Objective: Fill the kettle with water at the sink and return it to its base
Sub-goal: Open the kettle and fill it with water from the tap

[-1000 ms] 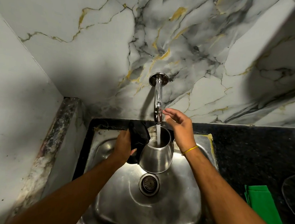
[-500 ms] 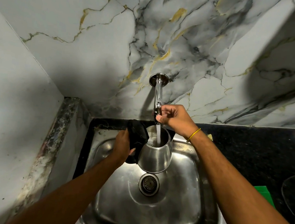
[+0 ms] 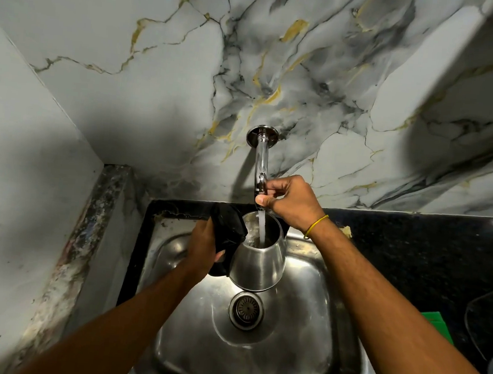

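Note:
A steel kettle [image 3: 259, 265] with a black handle and its black lid flipped open hangs over the steel sink [image 3: 310, 326], above the drain. My left hand [image 3: 203, 244] grips the kettle's black handle. A chrome tap [image 3: 261, 161] sticks out of the marble wall, and a stream of water runs from it into the kettle's open mouth. My right hand [image 3: 290, 201] is closed around the tap's lower end, thumb and fingers pinching its knob. The kettle's base is not in view.
The round drain [image 3: 247, 309] lies just below the kettle. A black stone counter [image 3: 413, 246] runs to the right, with a green cloth [image 3: 437, 326] and a dark glass edge [image 3: 487, 321] at the far right. A white wall and stained ledge [image 3: 99, 218] close the left side.
My right hand rose from an open pose beside the spout and closed on the tap's knob. The kettle stays under the running water in my left hand.

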